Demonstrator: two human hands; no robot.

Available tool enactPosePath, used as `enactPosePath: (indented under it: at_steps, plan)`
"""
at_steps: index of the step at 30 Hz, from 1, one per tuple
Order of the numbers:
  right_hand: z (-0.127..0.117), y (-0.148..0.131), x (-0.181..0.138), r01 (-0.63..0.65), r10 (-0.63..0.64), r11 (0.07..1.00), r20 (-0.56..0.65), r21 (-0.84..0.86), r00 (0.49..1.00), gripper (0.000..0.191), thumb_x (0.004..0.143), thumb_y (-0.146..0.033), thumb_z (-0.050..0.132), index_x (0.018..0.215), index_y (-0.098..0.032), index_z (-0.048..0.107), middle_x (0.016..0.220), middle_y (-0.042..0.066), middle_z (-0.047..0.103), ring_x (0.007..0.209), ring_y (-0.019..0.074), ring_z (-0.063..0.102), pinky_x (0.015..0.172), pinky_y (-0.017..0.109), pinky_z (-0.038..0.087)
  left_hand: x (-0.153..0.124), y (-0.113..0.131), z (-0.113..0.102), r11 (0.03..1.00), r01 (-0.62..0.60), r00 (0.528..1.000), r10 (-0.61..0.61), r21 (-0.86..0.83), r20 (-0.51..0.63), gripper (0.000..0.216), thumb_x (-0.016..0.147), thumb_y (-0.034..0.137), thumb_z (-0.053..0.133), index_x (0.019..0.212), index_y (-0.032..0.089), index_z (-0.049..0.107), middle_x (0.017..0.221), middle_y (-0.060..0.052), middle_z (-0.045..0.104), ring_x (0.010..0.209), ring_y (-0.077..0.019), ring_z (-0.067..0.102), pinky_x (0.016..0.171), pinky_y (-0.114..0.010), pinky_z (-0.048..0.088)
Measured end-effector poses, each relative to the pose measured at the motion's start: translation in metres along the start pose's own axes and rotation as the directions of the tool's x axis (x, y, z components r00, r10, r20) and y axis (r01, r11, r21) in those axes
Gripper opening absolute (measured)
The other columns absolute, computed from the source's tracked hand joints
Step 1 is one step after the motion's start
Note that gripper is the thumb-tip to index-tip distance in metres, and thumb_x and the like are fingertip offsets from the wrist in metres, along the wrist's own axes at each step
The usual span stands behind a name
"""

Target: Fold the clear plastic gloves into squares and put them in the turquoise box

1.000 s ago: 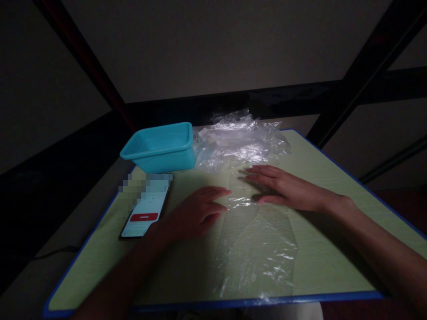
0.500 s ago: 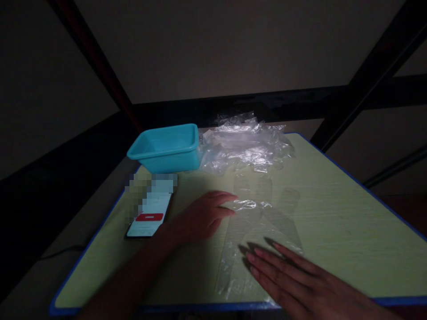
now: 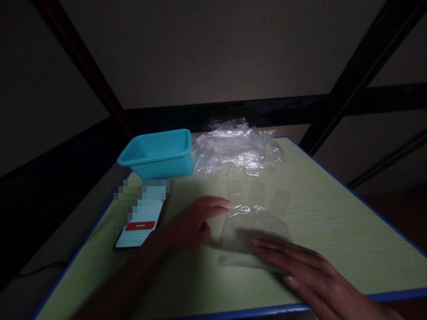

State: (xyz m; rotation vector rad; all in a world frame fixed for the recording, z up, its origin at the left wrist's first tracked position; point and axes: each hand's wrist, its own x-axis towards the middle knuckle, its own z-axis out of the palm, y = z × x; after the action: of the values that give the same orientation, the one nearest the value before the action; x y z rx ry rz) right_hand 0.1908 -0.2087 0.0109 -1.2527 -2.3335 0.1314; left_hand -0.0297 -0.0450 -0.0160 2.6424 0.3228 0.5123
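Observation:
A clear plastic disposable glove lies on the table, its fingers pointing away from me. Its near end now forms a straight edge across, which looks folded up. My left hand is beside the glove, fingers stretched out, the tips at its left edge near the finger bases. Over the lower right part of the glove, my right hand lies with long, straight fingers close together and the thumb below. Whether the right fingertips press on the film I cannot tell.
Behind the glove is a heap of crumpled clear plastic gloves. A turquoise plastic basin stands at the back left. A phone with a lit screen lies left of my left forearm. Blue edging rims the pale green table.
The glove's near end has come up from close to the table's front edge, making it shorter. My right hand has turned and its thumb side shows lower. The view has shifted slightly.

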Motion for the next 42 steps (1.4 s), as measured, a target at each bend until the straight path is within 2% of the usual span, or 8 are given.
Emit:
enactPosePath:
  at_steps: [3,8,14,17,20,24,30,42]
  plan:
    - [-0.002,0.004,-0.001,-0.048,0.049,0.999,-0.065,0.022,0.997,0.046,0.093,-0.025,0.034,0.139,-0.029,0.03,0.124,0.0,0.058,0.108,0.0147,0.058,0.083,0.027,0.054,-0.001,0.004,-0.003,0.998,-0.057,0.998,0.056,-0.016,-0.027,0.051,0.069,0.013,0.051,0.119,0.015,0.049,0.127,-0.012,0.053,0.118,-0.0228,0.047,0.097,-0.042,0.041]
    - [0.0,0.007,-0.002,-0.007,0.007,1.0,-0.095,-0.003,0.995,0.048,0.093,-0.024,0.031,0.141,-0.027,0.025,0.121,0.001,0.06,0.108,0.0149,0.058,0.081,0.029,0.055,0.002,0.011,0.001,0.988,-0.134,0.991,0.135,0.075,0.001,0.049,0.071,0.026,0.06,0.118,0.013,0.051,0.12,-0.012,0.058,0.11,-0.0232,0.053,0.094,-0.04,0.042]
    - [0.004,0.008,-0.005,0.109,-0.113,0.993,-0.096,-0.047,0.989,0.052,0.093,-0.026,0.032,0.142,-0.017,0.018,0.122,0.008,0.058,0.112,0.0166,0.054,0.086,0.03,0.053,0.005,0.009,0.017,0.927,-0.247,0.965,0.262,0.281,-0.018,0.02,0.087,0.024,0.049,0.1,0.012,0.059,0.1,-0.008,0.068,0.092,-0.0185,0.061,0.081,-0.031,0.047]
    - [0.007,0.01,-0.008,0.198,-0.204,0.975,-0.054,-0.1,0.978,0.054,0.091,-0.028,0.041,0.14,-0.012,0.024,0.12,0.01,0.059,0.115,0.0178,0.051,0.089,0.032,0.051,0.005,0.008,0.023,0.908,-0.249,0.961,0.275,0.337,-0.029,0.016,0.088,0.019,0.047,0.094,0.014,0.06,0.093,-0.006,0.069,0.087,-0.0167,0.061,0.077,-0.03,0.047]
    - [0.01,0.013,-0.011,0.231,-0.235,0.964,-0.012,-0.13,0.972,0.049,0.088,-0.018,0.046,0.135,-0.01,0.036,0.121,0.01,0.058,0.118,0.019,0.048,0.093,0.034,0.048,0.005,0.007,0.025,0.901,-0.242,0.962,0.272,0.359,-0.036,0.016,0.089,0.018,0.045,0.089,0.014,0.061,0.089,-0.005,0.069,0.082,-0.0158,0.061,0.074,-0.029,0.047]
    - [0.01,0.016,-0.017,0.197,-0.196,0.968,0.024,-0.154,0.98,0.042,0.087,-0.01,0.041,0.128,-0.009,0.046,0.123,0.011,0.057,0.12,0.0201,0.046,0.096,0.036,0.046,0.006,0.009,0.024,0.899,-0.244,0.957,0.284,0.364,-0.061,0.017,0.089,0.017,0.045,0.087,0.014,0.061,0.087,-0.005,0.069,0.081,-0.0151,0.061,0.073,-0.029,0.048]
    - [0.006,0.02,-0.024,0.17,-0.158,0.967,0.08,-0.187,0.984,0.04,0.089,-0.009,0.036,0.126,-0.009,0.05,0.121,0.012,0.059,0.117,0.0217,0.05,0.093,0.035,0.049,0.007,0.01,0.023,0.894,-0.258,0.953,0.299,0.365,-0.058,0.017,0.089,0.016,0.045,0.086,0.014,0.062,0.087,-0.005,0.069,0.08,-0.0154,0.061,0.072,-0.029,0.048]
    - [0.006,0.027,-0.024,0.059,-0.062,0.987,-0.02,-0.151,0.998,0.035,0.091,-0.014,0.037,0.121,-0.015,0.055,0.112,0.011,0.065,0.105,0.0194,0.06,0.083,0.03,0.055,0.008,0.013,0.021,0.916,-0.216,0.966,0.251,0.337,-0.063,0.025,0.09,0.017,0.041,0.079,0.014,0.063,0.08,-0.006,0.067,0.076,-0.0153,0.061,0.071,-0.029,0.049]
